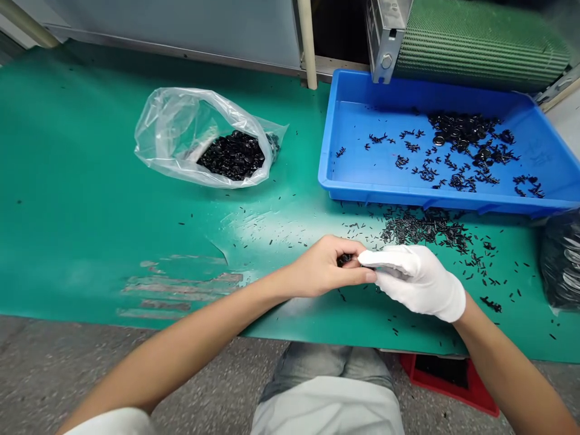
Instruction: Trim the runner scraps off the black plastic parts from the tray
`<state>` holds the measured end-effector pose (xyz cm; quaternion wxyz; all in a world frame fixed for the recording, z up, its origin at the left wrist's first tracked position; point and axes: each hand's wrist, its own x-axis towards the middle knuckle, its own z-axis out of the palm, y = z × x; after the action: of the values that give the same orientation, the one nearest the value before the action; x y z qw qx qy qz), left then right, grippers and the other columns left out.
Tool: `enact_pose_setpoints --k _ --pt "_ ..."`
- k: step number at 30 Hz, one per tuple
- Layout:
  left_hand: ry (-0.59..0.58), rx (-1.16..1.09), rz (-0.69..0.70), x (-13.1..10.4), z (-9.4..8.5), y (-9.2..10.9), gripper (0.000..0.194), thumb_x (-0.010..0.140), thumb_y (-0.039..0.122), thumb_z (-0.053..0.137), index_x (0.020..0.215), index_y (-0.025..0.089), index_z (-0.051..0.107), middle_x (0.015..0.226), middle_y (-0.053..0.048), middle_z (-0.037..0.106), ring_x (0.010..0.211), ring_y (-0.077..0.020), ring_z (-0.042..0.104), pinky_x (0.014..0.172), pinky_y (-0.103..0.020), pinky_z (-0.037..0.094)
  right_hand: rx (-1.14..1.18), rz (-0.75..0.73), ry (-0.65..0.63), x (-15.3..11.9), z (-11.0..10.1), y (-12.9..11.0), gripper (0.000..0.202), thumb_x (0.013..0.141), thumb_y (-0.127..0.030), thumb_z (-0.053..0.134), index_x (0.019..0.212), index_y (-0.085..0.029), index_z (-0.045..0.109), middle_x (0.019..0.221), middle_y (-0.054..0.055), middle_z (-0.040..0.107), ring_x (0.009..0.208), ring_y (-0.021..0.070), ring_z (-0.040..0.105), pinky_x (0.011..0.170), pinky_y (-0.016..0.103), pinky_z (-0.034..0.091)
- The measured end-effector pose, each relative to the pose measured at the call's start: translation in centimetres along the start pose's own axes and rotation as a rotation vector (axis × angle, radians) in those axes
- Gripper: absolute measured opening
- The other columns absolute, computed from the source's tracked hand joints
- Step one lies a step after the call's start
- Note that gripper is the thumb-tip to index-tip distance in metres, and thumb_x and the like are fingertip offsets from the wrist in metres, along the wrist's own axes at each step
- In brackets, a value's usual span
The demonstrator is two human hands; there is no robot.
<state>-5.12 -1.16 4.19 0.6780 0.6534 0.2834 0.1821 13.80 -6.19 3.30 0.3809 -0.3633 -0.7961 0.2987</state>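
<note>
My bare left hand [327, 267] is curled around several small black plastic parts [344, 259], which show between thumb and fingers. In a white glove, my right hand [414, 279] meets the left fingertips, its thumb and fingers pinched together. Whatever sits in that pinch is too small and hidden to name. Both hands are just above the front part of the green table. Beyond them lies a pile of short black plastic bits [423, 229]. A clear plastic bag [167, 142] lies open to the left, holding many shiny black pieces [233, 156].
A blue tray [353, 192] with scattered black parts stands at the back right, under the end of a green conveyor belt [480, 36]. The green table [90, 229] has worn patches. A dark filled bag [562, 260] is at right; a red bin [475, 393] sits below.
</note>
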Motion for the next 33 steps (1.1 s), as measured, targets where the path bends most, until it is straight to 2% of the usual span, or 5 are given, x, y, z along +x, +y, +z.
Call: enact_pose_setpoints --k 6,11,17,27,33 --pt "0.154 0.039 0.130 0.0 0.6 -0.5 0.019 0.079 0.029 0.061 0.075 0.011 0.067 0.052 0.005 0.040 0.049 -0.0069 0.033 0.046 -0.021 0.029 -0.068 0.075 0.103 -0.3 -0.3 -0.1 0.024 0.091 -0.021 0.049 0.109 -0.018 0.064 0.067 -0.001 0.063 0.048 0.0088 0.050 0.050 0.022 0.044" --pt "0.368 0.253 0.394 -0.4 0.2 -0.5 0.019 0.082 0.027 0.063 0.085 0.012 0.074 0.055 0.000 0.056 0.046 -0.0068 0.039 0.044 -0.020 0.034 -0.540 -0.051 0.128 -0.4 -1.6 -0.5 0.027 0.095 -0.022 0.040 0.107 -0.017 0.063 0.064 -0.001 0.056 0.051 0.0105 0.048 0.050 0.023 0.038" --pt "0.388 0.371 0.558 -0.3 0.1 -0.7 0.020 0.085 0.026 0.063 0.088 0.011 0.075 0.050 0.002 0.052 0.044 -0.0066 0.042 0.044 -0.018 0.036 -0.923 -0.143 0.074 -0.3 -1.0 -0.7 0.027 0.094 -0.023 0.042 0.110 -0.016 0.062 0.059 -0.002 0.052 0.046 0.0116 0.042 0.048 0.027 0.027" --pt "0.370 0.419 0.543 -0.3 0.1 -0.9 0.019 0.085 0.026 0.062 0.089 0.012 0.074 0.050 0.002 0.053 0.044 -0.0068 0.042 0.045 -0.019 0.037 -1.042 -0.172 0.074 -0.4 -1.1 -1.0 0.027 0.093 -0.026 0.046 0.113 -0.017 0.062 0.057 -0.002 0.053 0.047 0.0126 0.041 0.048 0.029 0.023" --pt "0.443 0.481 0.502 -0.3 0.4 -1.2 0.018 0.084 0.024 0.062 0.089 0.013 0.074 0.050 0.002 0.054 0.043 -0.0073 0.042 0.046 -0.020 0.039 -1.183 -0.080 0.091 -0.4 -0.2 -1.5 0.026 0.091 -0.023 0.048 0.109 -0.017 0.066 0.052 -0.001 0.051 0.045 0.0120 0.040 0.049 0.030 0.023"
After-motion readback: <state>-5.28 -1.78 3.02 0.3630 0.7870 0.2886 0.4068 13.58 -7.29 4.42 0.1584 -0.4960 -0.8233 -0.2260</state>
